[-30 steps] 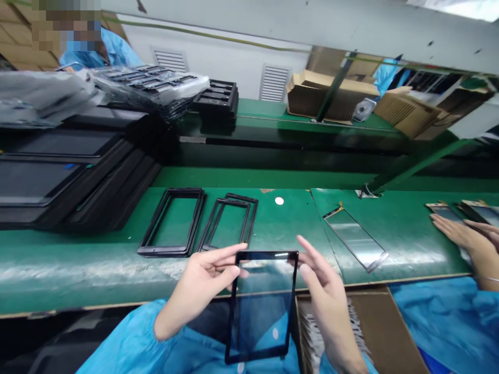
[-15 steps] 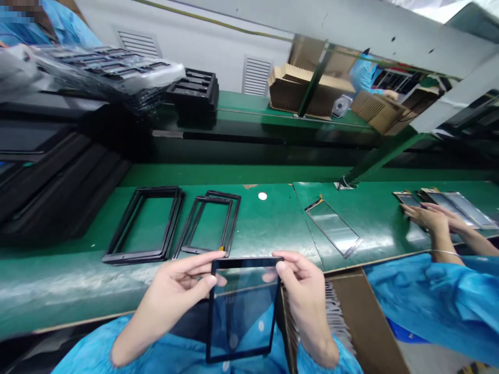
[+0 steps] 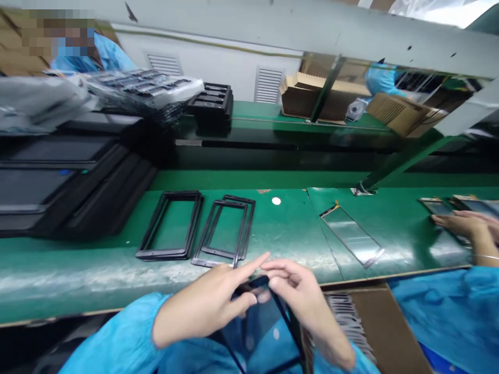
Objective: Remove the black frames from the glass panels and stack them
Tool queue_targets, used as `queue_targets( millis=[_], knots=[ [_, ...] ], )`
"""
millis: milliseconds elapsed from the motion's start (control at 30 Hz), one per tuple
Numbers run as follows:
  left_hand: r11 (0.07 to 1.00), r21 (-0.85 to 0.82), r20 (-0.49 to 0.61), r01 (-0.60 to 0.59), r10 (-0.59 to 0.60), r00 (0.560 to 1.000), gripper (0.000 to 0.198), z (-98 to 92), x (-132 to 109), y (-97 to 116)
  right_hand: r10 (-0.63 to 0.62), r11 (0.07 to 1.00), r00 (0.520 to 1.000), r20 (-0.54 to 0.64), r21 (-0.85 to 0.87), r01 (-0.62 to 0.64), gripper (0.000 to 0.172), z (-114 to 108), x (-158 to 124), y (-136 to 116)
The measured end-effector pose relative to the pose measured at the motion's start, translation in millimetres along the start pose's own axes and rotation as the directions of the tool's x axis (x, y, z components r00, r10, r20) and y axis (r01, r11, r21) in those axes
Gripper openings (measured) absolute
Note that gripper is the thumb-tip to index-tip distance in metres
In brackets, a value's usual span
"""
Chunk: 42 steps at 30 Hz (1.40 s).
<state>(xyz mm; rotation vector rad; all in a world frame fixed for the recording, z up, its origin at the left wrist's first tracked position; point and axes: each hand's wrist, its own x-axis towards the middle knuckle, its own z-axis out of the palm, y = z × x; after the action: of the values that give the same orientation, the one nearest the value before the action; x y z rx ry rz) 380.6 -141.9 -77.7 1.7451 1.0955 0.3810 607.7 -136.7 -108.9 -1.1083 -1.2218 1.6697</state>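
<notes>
A black-framed glass panel [image 3: 268, 322] hangs tilted over my lap, below the front edge of the green bench [image 3: 97, 278]. My left hand [image 3: 212, 301] pinches its top left corner with the forefinger stretched out. My right hand [image 3: 298, 296] grips the top edge, fingers curled round it. The two hands touch each other above the panel. Most of the panel's top is hidden by my fingers.
Two stacks of black frames [image 3: 171, 226] [image 3: 228, 228] lie on the bench ahead. A clear glass strip [image 3: 353, 236] lies to the right. Dark trays [image 3: 58, 182] pile up at the left. A cardboard box [image 3: 370, 327] stands beside my right arm. A co-worker's hands [image 3: 465, 226] rest at far right.
The panel has turned from flat-on to edge-tilted and dropped lower. My hands have come together at its top edge. The view has swung slightly.
</notes>
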Motion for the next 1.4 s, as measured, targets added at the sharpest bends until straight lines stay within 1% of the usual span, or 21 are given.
queue_targets(
  millis=[67, 100, 167, 233, 333, 400, 500, 667, 867, 1000, 1033, 1067, 1133, 1167, 1200, 1233, 1267, 1300, 1333, 1367, 1400],
  knots=[
    [0.966, -0.236, 0.014, 0.107, -0.107, 0.994, 0.061, 0.9, -5.6, -6.1, 0.094, 0.995, 0.995, 0.025, 0.027, -0.095, 0.03, -17.3, -1.3, 9.0],
    [0.926, -0.352, -0.024, 0.138, -0.157, 0.987, 0.057, 1.8, -8.0, -10.7, 0.146, 0.989, 0.989, 0.025, 0.028, -0.146, 0.034, -26.1, -2.3, 15.3],
    [0.843, -0.523, -0.148, 0.128, -0.238, 0.96, 0.05, 4.2, -10.6, -20.9, 0.195, 0.98, 0.978, -0.07, 0.057, -0.191, 0.04, -39.5, -3.9, 28.7],
    [0.795, -0.603, -0.246, 0.069, -0.267, 0.932, 0.049, 7.1, -10.6, -30.0, 0.203, 0.976, 0.956, -0.211, 0.117, -0.182, 0.042, -44.0, -4.3, 38.2],
    [0.776, -0.631, -0.343, -0.005, -0.272, 0.899, 0.05, 11.2, -9.1, -37.3, 0.198, 0.961, 0.906, -0.373, 0.254, -0.105, 0.043, -37.0, -3.1, 39.3],
    [0.774, -0.632, -0.39, -0.036, -0.277, 0.878, 0.052, 12.8, -9.3, -38.2, 0.187, 0.948, 0.884, -0.429, 0.316, -0.047, 0.042, -29.6, -2.2, 34.1],
    [0.768, -0.638, -0.434, -0.056, -0.299, 0.849, 0.054, 13.6, -11.0, -36.4, 0.153, 0.953, 0.868, -0.473, 0.302, -0.003, 0.044, -23.0, -2.4, 26.9],
    [0.763, -0.644, -0.453, -0.052, -0.325, 0.83, 0.056, 14.9, -14.1, -36.8, 0.109, 0.971, 0.854, -0.509, 0.239, 0.019, 0.042, -23.2, -9.0, 26.2],
    [0.756, -0.651, -0.45, -0.068, -0.313, 0.836, 0.057, 20.5, -14.2, -39.5, -0.002, 0.987, 0.848, -0.531, 0.136, 0.088, 0.035, -20.8, -13.9, 31.0],
    [0.75, -0.659, -0.492, -0.06, -0.369, 0.789, 0.057, 22.6, -12.1, -36.3, -0.028, 0.983, 0.861, -0.508, 0.142, 0.117, 0.035, -20.2, -13.4, 32.2],
    [0.755, -0.654, -0.494, -0.048, -0.378, 0.783, 0.057, 22.5, -11.8, -37.3, -0.03, 0.984, 0.869, -0.493, 0.14, 0.114, 0.035, -20.6, -13.5, 31.9],
    [0.767, -0.641, -0.485, -0.03, -0.375, 0.79, 0.057, 22.4, -11.5, -39.0, -0.037, 0.986, 0.877, -0.48, 0.125, 0.11, 0.034, -21.1, -13.8, 31.2],
    [0.832, -0.555, -0.494, -0.008, -0.322, 0.808, 0.059, 22.2, -10.5, -43.4, -0.056, 0.993, 0.879, -0.474, 0.064, 0.097, 0.033, -21.4, -15.4, 29.3],
    [0.893, -0.45, -0.534, -0.006, -0.263, 0.804, 0.062, 22.2, -9.5, -44.9, -0.069, 0.995, 0.875, -0.48, 0.025, 0.092, 0.031, -21.0, -16.6, 28.3],
    [0.957, -0.289, -0.592, -0.007, -0.173, 0.788, 0.066, 22.2, -8.0, -45.1, -0.087, 0.996, 0.867, -0.491, -0.015, 0.091, 0.028, -20.2, -17.9, 27.4],
    [0.997, -0.082, -0.641, -0.003, -0.05, 0.766, 0.069, 22.0, -5.8, -43.7, -0.101, 0.995, 0.86, -0.5, -0.048, 0.088, 0.027, -19.0, -19.2, 26.6],
    [0.99, 0.142, -0.657, 0.008, 0.089, 0.748, 0.07, 21.4, -3.0, -40.9, -0.114, 0.993, 0.856, -0.503, -0.075, 0.088, 0.025, -17.6, -20.4, 26.0],
    [0.939, 0.345, -0.629, 0.016, 0.218, 0.746, 0.066, 20.3, 0.3, -36.9, -0.126, 0.991, 0.857, -0.499, -0.096, 0.089, 0.025, -16.2, -21.6, 25.6],
    [0.868, 0.497, -0.564, 0.005, 0.318, 0.762, 0.057, 18.5, 4.1, -32.2, -0.135, 0.99, 0.859, -0.493, -0.109, 0.092, 0.025, -14.9, -22.7, 25.3],
    [0.808, 0.589, -0.487, -0.028, 0.382, 0.785, 0.044, 16.2, 7.9, -27.6, -0.14, 0.989, 0.86, -0.49, -0.117, 0.095, 0.025, -13.9, -23.6, 25.2],
    [0.771, 0.632, -0.419, -0.074, 0.421, 0.805, 0.034, 13.4, 11.4, -23.5, -0.145, 0.988, 0.858, -0.493, -0.122, 0.097, 0.024, -13.4, -24.6, 25.2]
  ],
)
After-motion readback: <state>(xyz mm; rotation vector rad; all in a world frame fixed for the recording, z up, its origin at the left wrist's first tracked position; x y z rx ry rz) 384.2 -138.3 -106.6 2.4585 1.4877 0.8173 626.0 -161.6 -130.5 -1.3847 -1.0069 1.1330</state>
